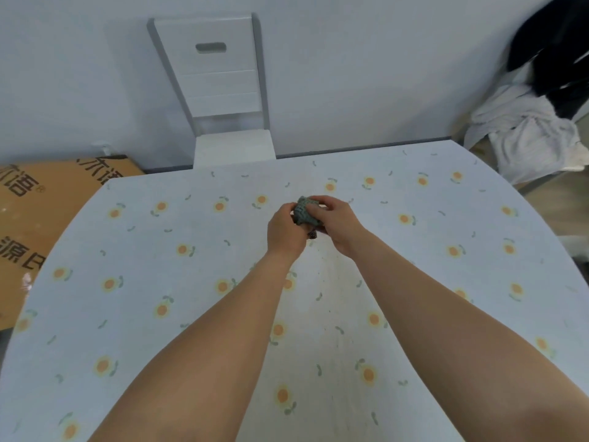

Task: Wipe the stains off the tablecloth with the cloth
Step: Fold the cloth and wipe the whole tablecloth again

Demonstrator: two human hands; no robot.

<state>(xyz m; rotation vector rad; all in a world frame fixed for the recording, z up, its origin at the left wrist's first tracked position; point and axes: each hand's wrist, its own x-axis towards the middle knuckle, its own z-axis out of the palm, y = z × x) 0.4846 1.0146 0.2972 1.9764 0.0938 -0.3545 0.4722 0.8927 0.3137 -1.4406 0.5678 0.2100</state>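
Reaching forward, left hand (284,232) and right hand (338,223) seemingly grip the bunched cloth (305,212) above the tablecloth (191,314).

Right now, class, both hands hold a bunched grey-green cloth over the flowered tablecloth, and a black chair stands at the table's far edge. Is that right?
Not quite. The chair is white, not black, as the head view shows. The rest holds: the left hand and right hand hold the bunched grey-green cloth over the flowered tablecloth.

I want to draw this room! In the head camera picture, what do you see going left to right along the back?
Cardboard box → white chair → pile of white and black clothes.
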